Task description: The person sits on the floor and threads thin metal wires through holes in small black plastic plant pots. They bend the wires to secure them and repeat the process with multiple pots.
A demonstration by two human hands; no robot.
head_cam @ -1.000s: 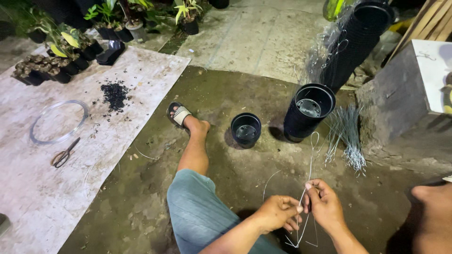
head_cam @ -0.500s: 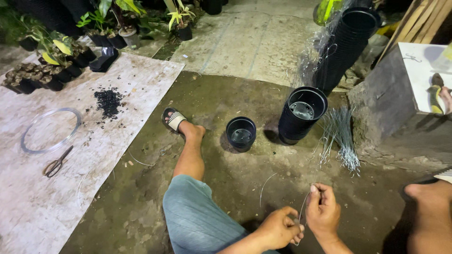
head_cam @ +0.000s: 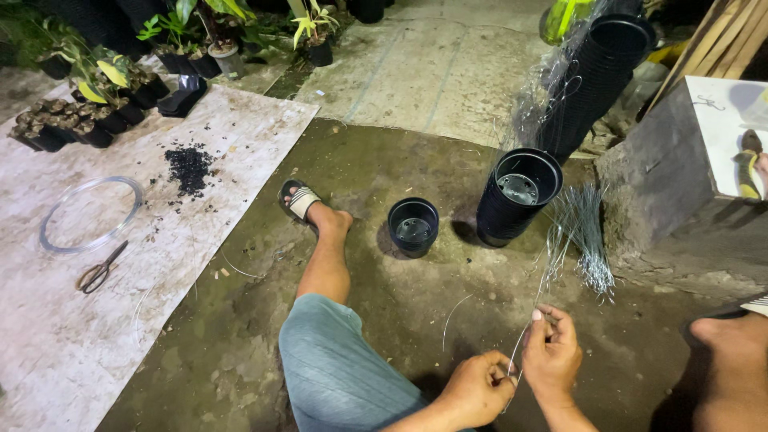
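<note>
I sat on the bare ground with my left leg (head_cam: 324, 264) stretched out, and both my hands were close together low in front of me, pinched on a thin length of wire (head_cam: 534, 336). My left hand (head_cam: 476, 390) gripped its lower part in a closed fist, and my right hand (head_cam: 550, 352) held it just above between thumb and fingers, so the wire ran up and away from them toward the bundle of cut wires (head_cam: 582, 240) lying by the concrete block (head_cam: 664, 176). A small black pot (head_cam: 414, 225) stood near my sandalled foot (head_cam: 300, 200), and a stack of larger black pots (head_cam: 518, 194) stood just right of it, touching the top of the bundle. Off at the left edge of the ground lay a pale mat (head_cam: 96, 320) with scissors (head_cam: 99, 273), a coil of clear tubing (head_cam: 92, 214) and a small heap of dark soil (head_cam: 189, 166). I judged the wire the risk: it was springy and hard to see against the dark ground, so a loose pinch could have let the free end whip toward my face or my bare leg. A pull at the wrong angle could also have kinked it, or dragged the bundle into a tangle.
</note>
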